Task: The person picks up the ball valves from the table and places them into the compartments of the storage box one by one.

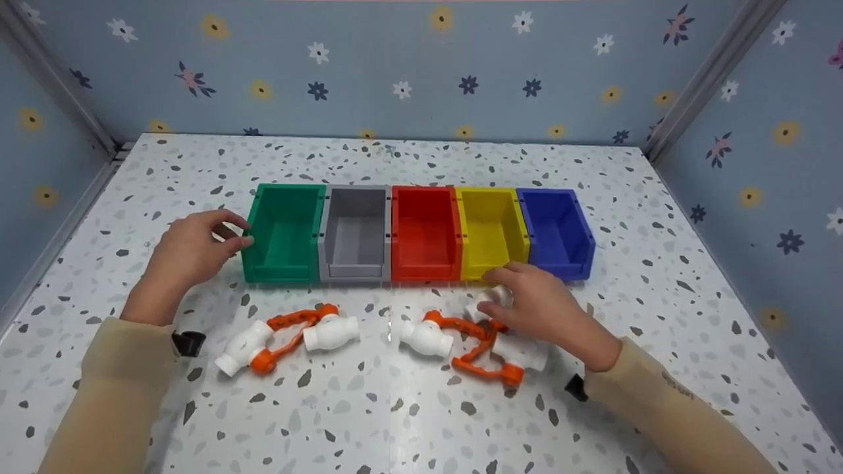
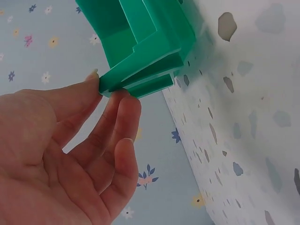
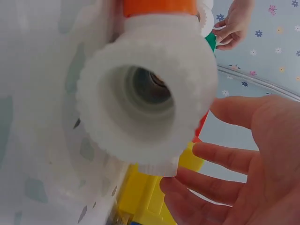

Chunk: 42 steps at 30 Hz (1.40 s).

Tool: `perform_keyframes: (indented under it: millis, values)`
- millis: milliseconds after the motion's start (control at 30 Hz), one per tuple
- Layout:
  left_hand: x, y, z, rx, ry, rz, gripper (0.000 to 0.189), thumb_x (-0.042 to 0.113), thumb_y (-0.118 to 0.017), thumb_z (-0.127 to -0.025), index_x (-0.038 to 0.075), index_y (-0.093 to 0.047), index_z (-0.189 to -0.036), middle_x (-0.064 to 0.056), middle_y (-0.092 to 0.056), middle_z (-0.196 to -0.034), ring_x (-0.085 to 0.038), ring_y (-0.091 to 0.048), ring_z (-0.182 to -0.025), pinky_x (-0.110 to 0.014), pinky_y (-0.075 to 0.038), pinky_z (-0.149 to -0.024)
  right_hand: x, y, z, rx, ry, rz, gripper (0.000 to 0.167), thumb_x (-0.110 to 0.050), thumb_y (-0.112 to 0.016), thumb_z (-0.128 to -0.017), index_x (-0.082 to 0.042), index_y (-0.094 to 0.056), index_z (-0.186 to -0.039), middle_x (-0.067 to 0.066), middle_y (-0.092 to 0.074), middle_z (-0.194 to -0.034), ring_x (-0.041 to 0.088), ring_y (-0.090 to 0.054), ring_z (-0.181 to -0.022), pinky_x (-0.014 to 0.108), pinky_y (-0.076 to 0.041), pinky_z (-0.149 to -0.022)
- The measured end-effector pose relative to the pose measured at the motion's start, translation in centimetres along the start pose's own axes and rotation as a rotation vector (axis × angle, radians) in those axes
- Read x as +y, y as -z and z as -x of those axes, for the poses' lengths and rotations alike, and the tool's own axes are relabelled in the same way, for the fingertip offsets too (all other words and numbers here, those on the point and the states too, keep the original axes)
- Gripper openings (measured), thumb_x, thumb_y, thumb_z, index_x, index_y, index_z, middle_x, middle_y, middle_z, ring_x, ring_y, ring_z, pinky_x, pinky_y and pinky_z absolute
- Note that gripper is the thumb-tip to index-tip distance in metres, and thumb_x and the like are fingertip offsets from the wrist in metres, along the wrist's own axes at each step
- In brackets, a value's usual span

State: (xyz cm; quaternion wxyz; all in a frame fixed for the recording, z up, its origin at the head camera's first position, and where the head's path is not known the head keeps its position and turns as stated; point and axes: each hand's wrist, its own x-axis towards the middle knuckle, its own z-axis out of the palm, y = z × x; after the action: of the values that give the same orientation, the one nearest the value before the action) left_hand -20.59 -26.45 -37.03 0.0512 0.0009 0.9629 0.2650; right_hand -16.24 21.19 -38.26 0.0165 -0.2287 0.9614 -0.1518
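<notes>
My left hand (image 1: 191,247) pinches the side rim of the green bin (image 1: 284,271) between thumb and fingers; the left wrist view shows the fingertips on its edge. My right hand (image 1: 537,306) hovers over the valves at the right, thumb and fingers spread apart beside a white ball valve (image 1: 484,303) in front of the yellow bin (image 1: 494,271). A nearer white ball valve (image 3: 140,108) with an orange handle fills much of the right wrist view, its threaded opening facing the camera. Another white valve (image 1: 520,352) lies partly below the right hand.
Left of centre lie two white valves, one (image 1: 244,345) beside the other (image 1: 332,332), with orange handles. One more valve (image 1: 427,339) lies right of centre. Grey (image 1: 355,271), red (image 1: 427,272) and blue (image 1: 560,271) bins continue the row. Flowered panels (image 1: 402,59) surround the speckled table (image 1: 316,428).
</notes>
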Motion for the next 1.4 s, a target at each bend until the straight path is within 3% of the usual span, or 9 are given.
perform_keyframes:
  millis: [367, 667, 1033, 1400]
  values:
    - [0.4, 0.3, -0.1, -0.013, 0.005, -0.024, 0.039, 0.031, -0.058, -0.102, 0.006, -0.056, -0.132, -0.026, -0.059, -0.121, -0.043, -0.055, -0.1, -0.056, -0.046, -0.079, -0.3, -0.5, -0.1, -0.08, -0.045, 0.032, 0.047, -0.04, -0.078, -0.085, -0.018, -0.069, -0.126, 0.001, -0.066, -0.118, 0.023, -0.062, -0.103, 0.042, -0.051, -0.089]
    - [0.0, 0.2, 0.0, -0.023, 0.017, -0.015, 0.039, 0.031, -0.059, -0.102, 0.006, -0.056, -0.132, -0.027, -0.058, -0.121, -0.043, -0.055, -0.1, -0.056, -0.047, -0.08, -0.8, -0.7, -0.5, -0.148, -0.063, 0.06, 0.056, -0.039, -0.083, -0.082, -0.018, -0.067, -0.131, 0.003, -0.065, -0.114, 0.023, -0.059, -0.094, 0.041, -0.05, -0.084]
    - [0.2, 0.1, 0.0, -0.031, 0.005, -0.016, 0.039, 0.031, -0.058, -0.102, 0.007, -0.056, -0.132, -0.026, -0.06, -0.12, -0.041, -0.057, -0.098, -0.055, -0.047, -0.078, -1.1, -0.8, -0.8, -0.17, -0.116, 0.001, 0.053, -0.023, -0.086, -0.08, -0.016, -0.068, -0.128, 0.005, -0.066, -0.116, 0.026, -0.06, -0.097, 0.042, -0.05, -0.087]
    - [0.2, 0.2, -0.4, -0.046, 0.026, -0.005, 0.039, 0.03, -0.058, -0.102, 0.007, -0.055, -0.133, -0.027, -0.059, -0.122, -0.043, -0.056, -0.101, -0.056, -0.046, -0.081, -1.6, -0.9, -0.9, -0.161, -0.154, -0.015, 0.044, -0.017, -0.084, -0.08, -0.013, -0.07, -0.122, 0.005, -0.065, -0.111, 0.025, -0.058, -0.089, 0.037, -0.051, -0.079]
